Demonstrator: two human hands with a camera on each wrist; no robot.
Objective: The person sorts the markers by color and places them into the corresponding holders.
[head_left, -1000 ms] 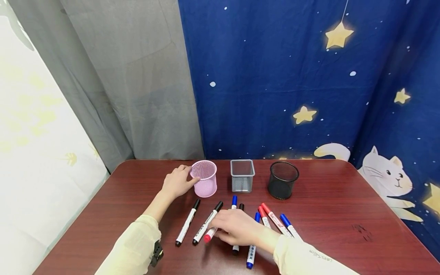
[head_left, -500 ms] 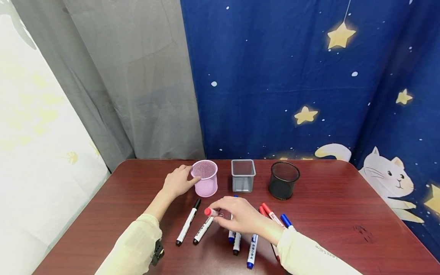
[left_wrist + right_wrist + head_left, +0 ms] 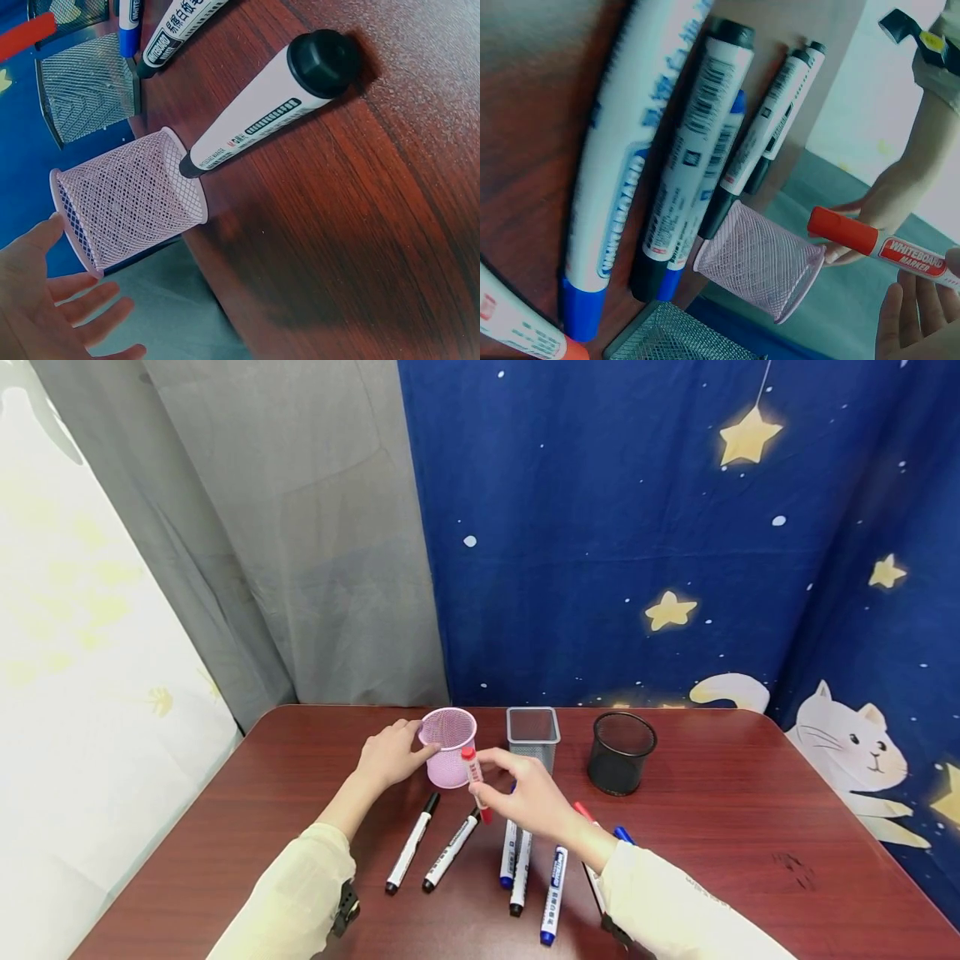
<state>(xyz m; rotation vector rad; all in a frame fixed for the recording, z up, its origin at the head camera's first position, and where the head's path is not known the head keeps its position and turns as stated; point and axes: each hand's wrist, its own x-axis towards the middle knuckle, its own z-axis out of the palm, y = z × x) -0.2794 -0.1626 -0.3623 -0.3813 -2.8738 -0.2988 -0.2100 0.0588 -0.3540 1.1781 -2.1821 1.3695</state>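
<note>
My left hand (image 3: 388,756) holds the rim of a pink mesh pen cup (image 3: 450,767), its thumb in front and its fingers at the left side. In the left wrist view, thumb and forefinger meet the rim of the cup (image 3: 131,202). My right hand (image 3: 525,789) pinches a red whiteboard marker (image 3: 473,767) between thumb and fingers. The marker is raised off the table, steeply tilted, just right of the pink cup. Two black markers, one (image 3: 412,843) left and one (image 3: 450,852) right, lie below the cup.
A square grey mesh cup (image 3: 532,727) and a round black mesh cup (image 3: 621,756) stand to the right along the far edge. Blue markers, including one (image 3: 553,893), a black one (image 3: 521,872) and partly hidden red ones lie around the right forearm. Curtains hang behind the table (image 3: 720,827).
My right hand has lifted the red marker from the table, moved it up and away toward the pink cup, and turned it nearly upright. The left hand stays at the cup.
</note>
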